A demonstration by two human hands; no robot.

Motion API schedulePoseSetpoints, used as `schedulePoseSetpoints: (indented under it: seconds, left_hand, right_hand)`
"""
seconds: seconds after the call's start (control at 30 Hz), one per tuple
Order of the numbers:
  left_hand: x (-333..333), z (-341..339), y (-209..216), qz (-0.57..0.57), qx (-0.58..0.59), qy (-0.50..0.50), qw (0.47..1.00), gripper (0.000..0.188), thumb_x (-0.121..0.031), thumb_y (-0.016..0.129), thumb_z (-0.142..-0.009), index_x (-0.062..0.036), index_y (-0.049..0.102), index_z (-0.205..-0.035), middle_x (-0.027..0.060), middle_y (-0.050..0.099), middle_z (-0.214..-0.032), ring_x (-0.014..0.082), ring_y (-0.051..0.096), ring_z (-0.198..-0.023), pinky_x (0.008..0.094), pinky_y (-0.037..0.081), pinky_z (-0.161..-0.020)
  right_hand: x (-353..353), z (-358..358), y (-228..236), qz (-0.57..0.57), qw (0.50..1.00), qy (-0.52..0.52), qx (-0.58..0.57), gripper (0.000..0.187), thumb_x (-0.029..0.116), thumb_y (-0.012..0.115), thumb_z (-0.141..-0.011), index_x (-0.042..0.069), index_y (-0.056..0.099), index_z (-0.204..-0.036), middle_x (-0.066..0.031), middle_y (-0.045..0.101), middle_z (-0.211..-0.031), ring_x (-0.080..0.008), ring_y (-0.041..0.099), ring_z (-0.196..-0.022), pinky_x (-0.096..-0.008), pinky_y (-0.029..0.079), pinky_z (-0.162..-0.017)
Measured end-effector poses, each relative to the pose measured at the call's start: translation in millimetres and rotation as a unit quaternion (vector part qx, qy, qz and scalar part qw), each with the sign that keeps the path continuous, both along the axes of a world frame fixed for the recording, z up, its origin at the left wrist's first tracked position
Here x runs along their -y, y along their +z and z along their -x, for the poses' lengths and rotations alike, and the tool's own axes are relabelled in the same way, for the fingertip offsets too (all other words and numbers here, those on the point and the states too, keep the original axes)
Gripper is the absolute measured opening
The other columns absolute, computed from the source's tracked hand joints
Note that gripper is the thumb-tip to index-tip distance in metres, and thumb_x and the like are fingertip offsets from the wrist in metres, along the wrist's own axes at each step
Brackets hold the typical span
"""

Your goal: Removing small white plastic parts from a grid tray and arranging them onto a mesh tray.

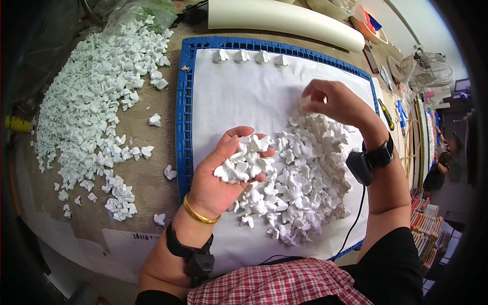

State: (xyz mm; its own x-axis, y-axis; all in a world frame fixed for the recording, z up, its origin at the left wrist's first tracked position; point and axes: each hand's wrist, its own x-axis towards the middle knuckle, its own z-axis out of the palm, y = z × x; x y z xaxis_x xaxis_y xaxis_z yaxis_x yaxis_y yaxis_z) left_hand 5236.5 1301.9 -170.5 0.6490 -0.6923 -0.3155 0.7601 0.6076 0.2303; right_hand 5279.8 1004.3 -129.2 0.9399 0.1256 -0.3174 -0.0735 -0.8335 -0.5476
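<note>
My left hand (pixel 216 170) is cupped, palm up, around several small white flower-shaped pieces (pixel 245 160) with rounded petals. Its fingers curl behind and beside them. Above the far part of a loose heap of the same white pieces (pixel 305 173), my right hand (pixel 333 101) is closed in a pinch. Something pale shows at its fingertips, too blurred to make out. The heap lies on a white cloth (pixel 223 101) spread over a blue plastic grid tray (pixel 184 117). Along the cloth's far edge stands a short row of several white flower pieces (pixel 241 56), spaced apart.
A large pile of pale flower pieces (pixel 91 101) covers the table's left side, with strays near the tray. A cream roll (pixel 284 20) lies behind the tray. To the right are a yellow-black cutter (pixel 387 116), a fan (pixel 427 68) and, farther off, a person (pixel 441 165).
</note>
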Motion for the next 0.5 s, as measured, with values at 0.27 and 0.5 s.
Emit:
schedulePoseSetpoints:
  seconds: [0.27,0.5]
  left_hand:
    - [12.5,5.6,-2.3,0.009,-0.003,0.002,1.000,0.032,-0.025,0.048,-0.100,-0.0063,0.053,-0.126,0.0163,0.060,-0.125,0.0345,0.059,-0.116,0.0430,0.057,-0.075]
    - [11.6,5.5,-5.7,0.007,-0.003,0.004,1.000,0.032,-0.024,0.048,-0.101,-0.0064,0.053,-0.127,0.0167,0.060,-0.126,0.0345,0.059,-0.116,0.0430,0.057,-0.075]
  right_hand:
    - [-7.2,22.5,-11.1,0.071,0.994,-0.039,0.075,0.019,0.010,0.067,-0.082,0.000,0.065,-0.099,-0.0170,0.066,-0.084,-0.0343,0.065,-0.080,-0.0405,0.051,-0.076]
    - [-24.2,22.6,-28.0,0.035,0.984,-0.027,0.172,0.012,0.006,0.059,-0.086,-0.001,0.063,-0.096,-0.0175,0.060,-0.091,-0.0352,0.062,-0.088,-0.0416,0.051,-0.079]
